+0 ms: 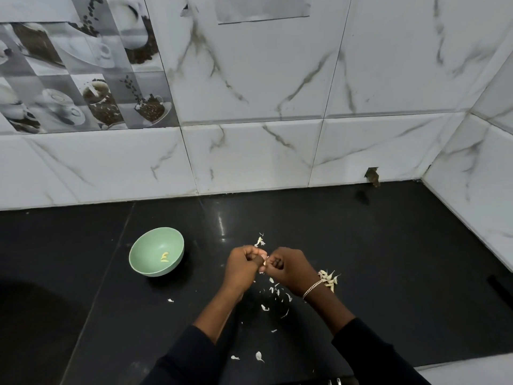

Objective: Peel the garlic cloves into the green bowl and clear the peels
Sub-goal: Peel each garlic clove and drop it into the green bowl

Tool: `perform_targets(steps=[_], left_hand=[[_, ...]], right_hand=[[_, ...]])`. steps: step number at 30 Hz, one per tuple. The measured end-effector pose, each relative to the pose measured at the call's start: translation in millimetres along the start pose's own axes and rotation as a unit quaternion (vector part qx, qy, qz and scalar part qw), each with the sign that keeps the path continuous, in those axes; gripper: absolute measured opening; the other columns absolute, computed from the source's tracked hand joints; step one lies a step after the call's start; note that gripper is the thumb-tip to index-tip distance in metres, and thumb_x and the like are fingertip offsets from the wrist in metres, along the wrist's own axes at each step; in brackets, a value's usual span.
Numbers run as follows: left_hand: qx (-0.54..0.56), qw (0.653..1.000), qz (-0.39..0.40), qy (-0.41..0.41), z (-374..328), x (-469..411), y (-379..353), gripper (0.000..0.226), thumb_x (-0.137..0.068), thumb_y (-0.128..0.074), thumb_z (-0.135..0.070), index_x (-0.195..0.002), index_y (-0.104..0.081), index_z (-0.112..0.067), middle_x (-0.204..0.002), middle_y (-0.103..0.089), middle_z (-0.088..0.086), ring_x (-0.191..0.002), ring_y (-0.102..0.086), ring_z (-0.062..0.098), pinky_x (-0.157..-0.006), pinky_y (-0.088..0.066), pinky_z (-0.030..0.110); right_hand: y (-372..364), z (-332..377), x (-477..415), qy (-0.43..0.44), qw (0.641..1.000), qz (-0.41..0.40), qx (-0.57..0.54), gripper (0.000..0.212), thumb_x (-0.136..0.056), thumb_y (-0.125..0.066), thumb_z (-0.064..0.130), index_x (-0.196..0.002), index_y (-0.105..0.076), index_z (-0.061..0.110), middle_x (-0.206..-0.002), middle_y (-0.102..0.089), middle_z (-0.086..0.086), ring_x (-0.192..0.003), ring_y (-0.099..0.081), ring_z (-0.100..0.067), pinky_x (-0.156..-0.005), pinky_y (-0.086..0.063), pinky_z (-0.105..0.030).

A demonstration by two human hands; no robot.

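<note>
Left hand (244, 266) and right hand (288, 269) share a tight pinch grip on one garlic clove (265, 263). The green bowl (156, 251) sits off left, so the left hand's nearer for the drop.

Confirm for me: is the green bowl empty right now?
No, the green bowl holds a few pale yellow peeled garlic pieces on its bottom.

Black countertop (361, 245); white marble-look wall tiles (277, 79) behind; coffee-print tiles (69, 79) upper left; chipped hole (372, 175) low right.
</note>
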State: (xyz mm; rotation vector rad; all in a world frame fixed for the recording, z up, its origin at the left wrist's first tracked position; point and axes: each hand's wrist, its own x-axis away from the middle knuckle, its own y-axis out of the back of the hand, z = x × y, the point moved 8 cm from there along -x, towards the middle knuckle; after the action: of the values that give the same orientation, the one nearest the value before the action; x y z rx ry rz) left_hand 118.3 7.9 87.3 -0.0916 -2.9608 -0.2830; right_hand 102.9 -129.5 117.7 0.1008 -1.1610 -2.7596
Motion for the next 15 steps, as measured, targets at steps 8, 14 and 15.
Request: perform_targets(steps=[8, 14, 15], left_hand=[[-0.014, 0.999, 0.044, 0.011, 5.1, -0.1, -5.0, 0.021, -0.093, -0.061, 0.004, -0.090, -0.076, -0.009, -0.062, -0.069, -0.005, -0.061, -0.062, 0.004, -0.069, -0.054, 0.022], [-0.003, 0.997, 0.058, 0.041, 8.9, 1.1, -7.6, 0.018, -0.093, -0.062, 0.005, -0.085, -0.073, -0.007, -0.061, -0.068, -0.001, -0.058, -0.061, 0.006, -0.067, -0.052, 0.023], [-0.004, 0.997, 0.060, 0.043, 8.9, 1.6, -8.2, 0.018, -0.093, -0.062, 0.005, -0.084, -0.073, -0.008, -0.061, -0.067, 0.000, -0.058, -0.061, 0.006, -0.066, -0.051, 0.023]], right_hand=[[-9.2, 2.2, 2.9, 0.013, 0.998, -0.005, 0.060, 0.018, -0.085, -0.071, 0.026, -0.078, -0.069, 0.009, -0.088, -0.064, -0.007, -0.076, -0.062, -0.024, -0.072, -0.049, -0.037], [-9.5, 0.0, 2.8, 0.024, 0.998, -0.005, 0.060, 0.021, -0.080, -0.072, 0.026, -0.069, -0.061, 0.012, -0.078, -0.057, -0.002, -0.065, -0.052, -0.018, -0.064, -0.043, -0.035], [-9.2, -0.8, 3.4, 0.026, 0.998, -0.005, 0.055, 0.022, -0.079, -0.071, 0.029, -0.068, -0.061, 0.013, -0.076, -0.058, -0.002, -0.064, -0.052, -0.017, -0.063, -0.043, -0.036]])
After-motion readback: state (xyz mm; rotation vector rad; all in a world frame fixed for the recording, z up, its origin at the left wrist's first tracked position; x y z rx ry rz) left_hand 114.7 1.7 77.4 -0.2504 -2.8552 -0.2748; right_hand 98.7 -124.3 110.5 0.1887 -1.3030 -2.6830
